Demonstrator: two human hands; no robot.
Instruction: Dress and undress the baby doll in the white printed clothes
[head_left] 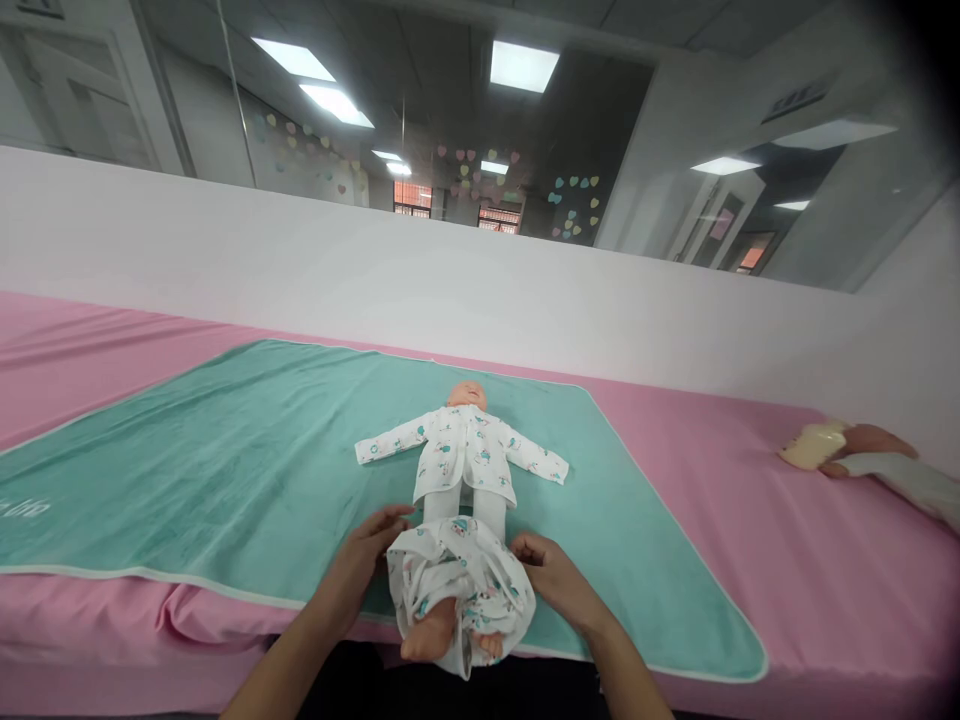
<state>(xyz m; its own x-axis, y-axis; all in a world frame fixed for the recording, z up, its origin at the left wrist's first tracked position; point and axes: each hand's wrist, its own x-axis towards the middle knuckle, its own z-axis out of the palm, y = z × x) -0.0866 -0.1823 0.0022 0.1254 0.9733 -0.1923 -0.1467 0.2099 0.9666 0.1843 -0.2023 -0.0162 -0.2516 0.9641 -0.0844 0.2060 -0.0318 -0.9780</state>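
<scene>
A baby doll (463, 445) lies on its back on a teal mat (225, 470), head away from me, arms spread, in a white printed top. Bunched white printed trousers (457, 575) sit around its lower legs, with bare feet (442, 630) sticking out toward me. My left hand (367, 555) grips the left side of the bunched trousers, fingers curled on the cloth. My right hand (547, 575) grips the right side the same way.
The mat lies on a pink sheet (750, 520) covering a long bed or table against a white wall (450, 290). At far right another person's hand (862, 445) rests by a cream-coloured object (814, 445). Glass panels run above the wall.
</scene>
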